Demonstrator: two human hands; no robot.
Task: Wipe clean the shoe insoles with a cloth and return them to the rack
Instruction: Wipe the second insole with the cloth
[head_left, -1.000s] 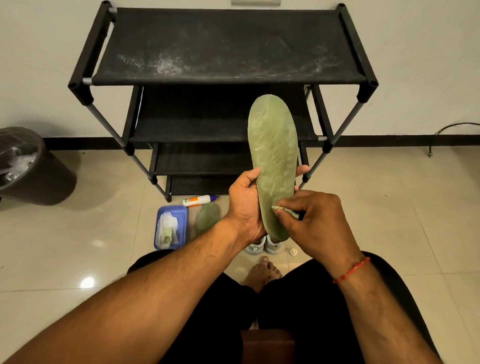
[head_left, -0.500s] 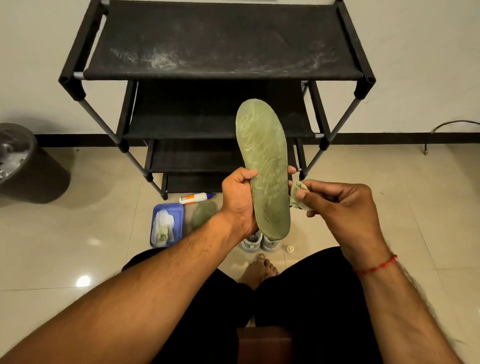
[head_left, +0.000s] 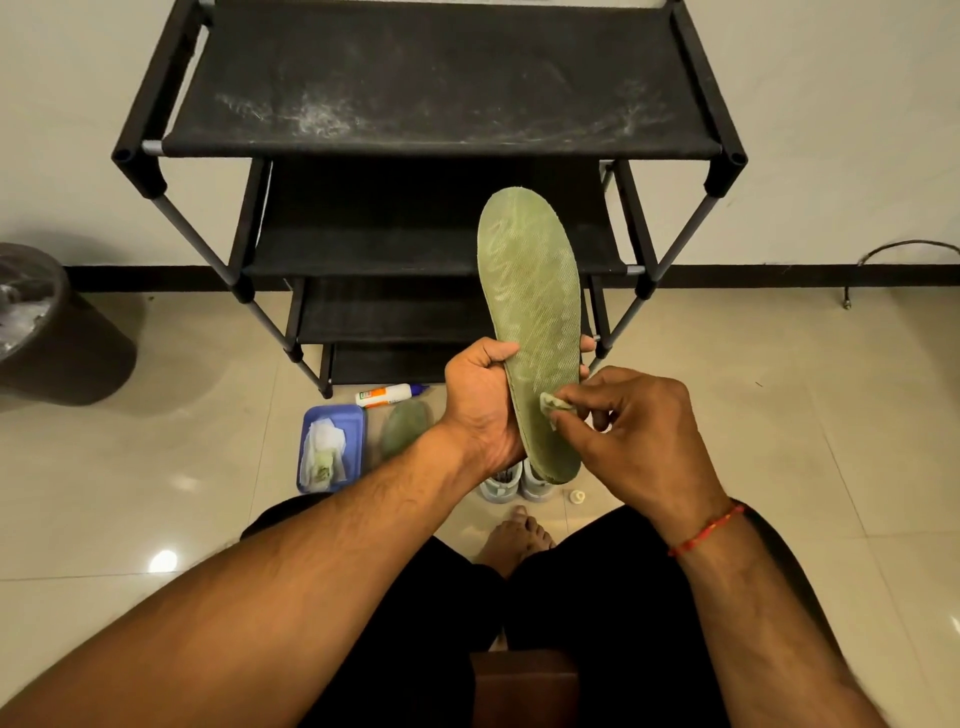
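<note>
Head view: pale tiled floor (head_left: 779, 415), plain wall w/ dark skirting. Black multi-tier shoe rack (head_left: 441, 93) stands against the wall, dead ahead; its top shelf shows pale dusty smears.

Green insole (head_left: 530, 312) is held up in front of the rack, between the person's lap and the lower shelves. Long axis runs near vertical in view, rounded toe end up, heel end down. Left hand (head_left: 480, 405) grips its left edge around the lower half, thumb on the face, fingers wrapped behind. Right hand (head_left: 639, 431) comes in from the right side, pinching a small wadded cloth (head_left: 553, 408) against the lower face. Wipe marks streak the surface, so prob. mid-wipe. Rack lies straight beyond the toe end; the left hand carries the insole, so it's the one placed to pass it fwd.

Containers: blue tray (head_left: 358, 431) on the floor, left of the hands, holds pale folded wipes (head_left: 324, 452), some stained greenish. Dark bin (head_left: 52, 332) at far left has sth pale inside, can't tell what.

Second insole (head_left: 405, 428) lies flat just beside the tray, glue bottle (head_left: 389, 395) behind it, pair of shoes (head_left: 501, 480) below the hands.
</note>
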